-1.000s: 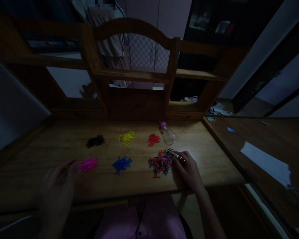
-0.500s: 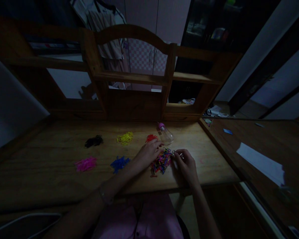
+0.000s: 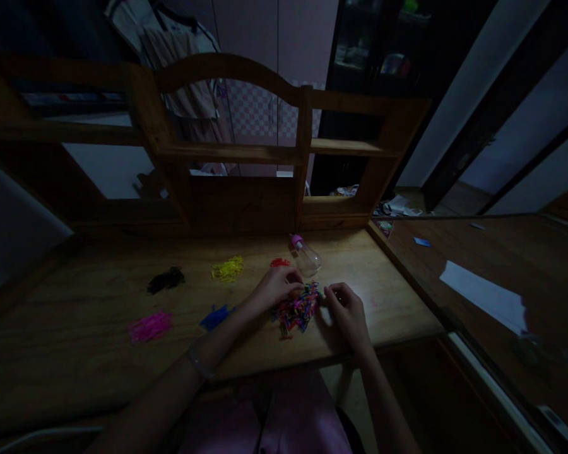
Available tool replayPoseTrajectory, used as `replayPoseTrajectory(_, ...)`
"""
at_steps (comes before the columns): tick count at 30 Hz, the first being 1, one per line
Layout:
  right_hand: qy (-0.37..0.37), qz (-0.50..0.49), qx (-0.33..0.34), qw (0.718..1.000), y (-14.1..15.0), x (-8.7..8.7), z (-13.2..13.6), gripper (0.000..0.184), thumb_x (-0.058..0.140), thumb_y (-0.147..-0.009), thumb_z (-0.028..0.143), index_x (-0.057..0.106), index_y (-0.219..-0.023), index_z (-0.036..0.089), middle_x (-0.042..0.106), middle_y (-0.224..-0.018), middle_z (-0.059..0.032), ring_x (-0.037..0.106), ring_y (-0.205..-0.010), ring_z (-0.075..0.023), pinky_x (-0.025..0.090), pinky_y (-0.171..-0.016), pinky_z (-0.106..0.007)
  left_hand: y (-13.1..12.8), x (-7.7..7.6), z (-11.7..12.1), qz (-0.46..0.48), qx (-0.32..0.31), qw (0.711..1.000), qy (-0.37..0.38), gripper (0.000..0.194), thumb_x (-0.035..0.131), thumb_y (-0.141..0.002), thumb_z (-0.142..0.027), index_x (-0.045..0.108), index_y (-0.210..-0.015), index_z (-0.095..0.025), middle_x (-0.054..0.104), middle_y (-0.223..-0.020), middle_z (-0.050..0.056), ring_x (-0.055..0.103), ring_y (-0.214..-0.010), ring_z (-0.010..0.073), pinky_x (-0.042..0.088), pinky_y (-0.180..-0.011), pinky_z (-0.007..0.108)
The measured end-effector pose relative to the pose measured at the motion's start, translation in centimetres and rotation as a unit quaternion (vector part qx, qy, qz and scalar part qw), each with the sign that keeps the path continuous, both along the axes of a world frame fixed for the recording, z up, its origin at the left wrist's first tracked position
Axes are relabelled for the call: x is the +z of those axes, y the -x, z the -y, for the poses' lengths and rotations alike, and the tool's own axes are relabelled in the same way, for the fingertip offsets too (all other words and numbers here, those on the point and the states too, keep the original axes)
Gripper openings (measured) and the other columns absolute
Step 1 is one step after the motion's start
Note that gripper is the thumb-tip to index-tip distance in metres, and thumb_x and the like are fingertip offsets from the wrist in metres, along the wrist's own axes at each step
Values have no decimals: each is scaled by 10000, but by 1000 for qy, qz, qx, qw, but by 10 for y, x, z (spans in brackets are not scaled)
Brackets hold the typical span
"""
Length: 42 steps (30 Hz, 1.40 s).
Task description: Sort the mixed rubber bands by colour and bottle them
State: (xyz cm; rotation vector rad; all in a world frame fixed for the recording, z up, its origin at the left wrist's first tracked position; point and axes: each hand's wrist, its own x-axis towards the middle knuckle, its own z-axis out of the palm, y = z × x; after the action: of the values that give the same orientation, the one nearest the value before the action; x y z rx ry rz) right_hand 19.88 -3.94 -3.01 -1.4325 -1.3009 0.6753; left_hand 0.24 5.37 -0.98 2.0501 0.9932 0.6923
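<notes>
A mixed pile of small, slim multicoloured pieces point(image 3: 297, 310), like paper clips, lies between my hands. My left hand point(image 3: 278, 287) reaches over the pile's upper left edge, its fingers bent and pinched together at the pieces. Just off the right edge, my right hand point(image 3: 349, 312) has thumb and forefinger together. Whatever either pinch holds is too small and dark to make out. Behind my left hand sits a red heap point(image 3: 279, 261), partly hidden. A clear bulb-shaped bottle with a pink cap point(image 3: 307, 257) lies on its side beyond the pile.
Single-colour heaps lie to the left: yellow point(image 3: 228, 269), black point(image 3: 166, 280), pink point(image 3: 150, 326) and blue point(image 3: 216, 316). A wooden shelf unit point(image 3: 241, 154) stands along the back of the wooden desk point(image 3: 94, 353). White paper point(image 3: 483, 296) rests on the surface at right.
My left fingers have curled from a flatter reach into a pinch at the pile. My right hand's fingertips have drawn slightly away from the pile. The camera view has shifted a little.
</notes>
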Motion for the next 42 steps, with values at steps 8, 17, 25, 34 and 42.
replayPoseTrajectory(8, 11, -16, -8, 1000, 1, 6, 2, 339, 595, -858, 493, 669, -765, 175, 691, -715, -43, 644, -663, -184, 478, -612, -267, 9, 2, -5, 55, 44, 996, 57, 240, 711, -734, -367, 710, -786, -133, 669, -726, 47, 620, -691, 170, 458, -620, 275)
replayPoseTrajectory(17, 15, -24, -1, 1000, 0, 3, 1, 315, 620, -847, 476, 680, -831, 167, 704, -747, -52, 652, -666, -184, 483, -610, -262, 12, 15, 12, -54, 19, 998, -5, 103, 666, -719, -213, 717, -800, -173, 668, -817, 38, 609, -783, 180, 439, -668, 276)
replayPoseTrajectory(25, 5, 5, 2, 1000, 0, 3, 2, 280, 593, -876, 438, 672, -836, 173, 684, -727, -40, 621, -640, -168, 457, -578, -247, 10, 13, 22, -154, 32, 984, -86, 123, 637, -785, -198, 690, -896, -206, 676, -908, 40, 603, -876, 190, 419, -738, 279)
replayPoseTrajectory(34, 8, 18, 3, 1000, 0, 3, 3, 270, 597, -874, 440, 673, -841, 183, 688, -752, -43, 613, -659, -171, 449, -582, -247, 9, 9, 22, -175, 22, 980, -97, 76, 632, -803, -213, 686, -856, -207, 668, -925, 38, 592, -907, 195, 417, -775, 281)
replayPoseTrajectory(42, 7, 24, 0, 1000, 1, 4, 4, 272, 595, -876, 436, 671, -833, 178, 681, -730, -33, 598, -634, -159, 437, -567, -241, 10, 8, 21, -149, 20, 984, -92, 99, 597, -775, -177, 676, -833, -187, 638, -869, 37, 578, -818, 172, 409, -697, 261)
